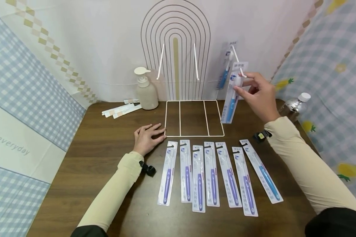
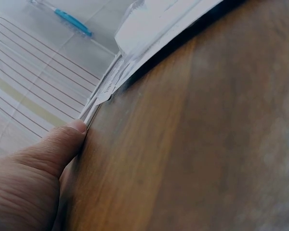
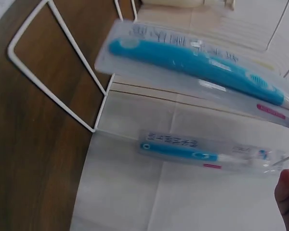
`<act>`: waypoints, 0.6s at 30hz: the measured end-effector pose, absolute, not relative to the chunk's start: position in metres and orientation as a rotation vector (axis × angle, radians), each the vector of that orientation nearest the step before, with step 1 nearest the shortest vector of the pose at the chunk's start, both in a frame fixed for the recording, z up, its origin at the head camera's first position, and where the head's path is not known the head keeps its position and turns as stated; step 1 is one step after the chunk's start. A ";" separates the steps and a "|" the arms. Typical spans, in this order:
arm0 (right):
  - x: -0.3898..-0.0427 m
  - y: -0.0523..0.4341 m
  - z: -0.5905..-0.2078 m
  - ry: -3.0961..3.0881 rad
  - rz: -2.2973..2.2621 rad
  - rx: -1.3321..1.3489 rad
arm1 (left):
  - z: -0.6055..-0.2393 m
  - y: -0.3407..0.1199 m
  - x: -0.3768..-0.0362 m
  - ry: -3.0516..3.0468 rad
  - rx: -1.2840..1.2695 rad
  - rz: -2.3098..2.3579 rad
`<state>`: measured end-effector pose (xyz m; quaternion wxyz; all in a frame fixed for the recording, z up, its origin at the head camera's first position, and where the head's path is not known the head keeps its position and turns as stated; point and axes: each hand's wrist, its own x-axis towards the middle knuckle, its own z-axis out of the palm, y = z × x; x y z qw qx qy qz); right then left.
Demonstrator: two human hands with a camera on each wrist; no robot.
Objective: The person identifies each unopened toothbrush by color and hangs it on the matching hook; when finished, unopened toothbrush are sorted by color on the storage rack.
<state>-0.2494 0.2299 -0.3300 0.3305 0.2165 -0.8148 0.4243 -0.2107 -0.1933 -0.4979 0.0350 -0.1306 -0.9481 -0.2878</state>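
My right hand [image 1: 260, 95] pinches a packaged blue toothbrush [image 1: 230, 104] by the upper part of its pack, right at the tip of the rightmost hook [image 1: 235, 54] of a white wire rack [image 1: 192, 136]. Farther back on that hook hangs another packaged blue toothbrush [image 1: 224, 75]; the right wrist view shows this hanging pack [image 3: 183, 151] below the held one [image 3: 197, 62]. My left hand [image 1: 148, 138] rests on the table at the rack base's front left corner, fingers spread. In the left wrist view its thumb [image 2: 62, 142] touches the base wire.
Several packaged purple toothbrushes [image 1: 199, 191] and one blue toothbrush [image 1: 268, 181] lie in a row before the rack. A pump bottle [image 1: 147, 93] and flat white packets [image 1: 121, 110] stand left, a clear bottle [image 1: 295, 107] right. Two more hooks [image 1: 195, 62] carry nothing.
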 end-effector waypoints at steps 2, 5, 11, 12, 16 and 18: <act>-0.261 0.226 -0.332 -2.140 1.112 0.503 | -0.498 -0.194 -0.211 -2.923 -0.399 -0.880; -0.279 0.222 -0.334 -2.155 1.130 0.428 | -0.498 -0.194 -0.210 -2.929 -0.396 -0.871; -0.312 0.219 -0.336 -2.156 1.173 0.322 | -0.499 -0.193 -0.211 -2.928 -0.390 -0.859; -0.316 0.218 -0.336 -2.159 1.176 0.308 | -0.499 -0.193 -0.211 -2.928 -0.389 -0.860; -0.331 0.217 -0.337 -2.147 1.229 0.281 | -0.499 -0.194 -0.211 -2.923 -0.390 -0.855; -0.337 0.217 -0.338 -2.129 1.266 0.276 | -0.499 -0.194 -0.211 -2.919 -0.395 -0.856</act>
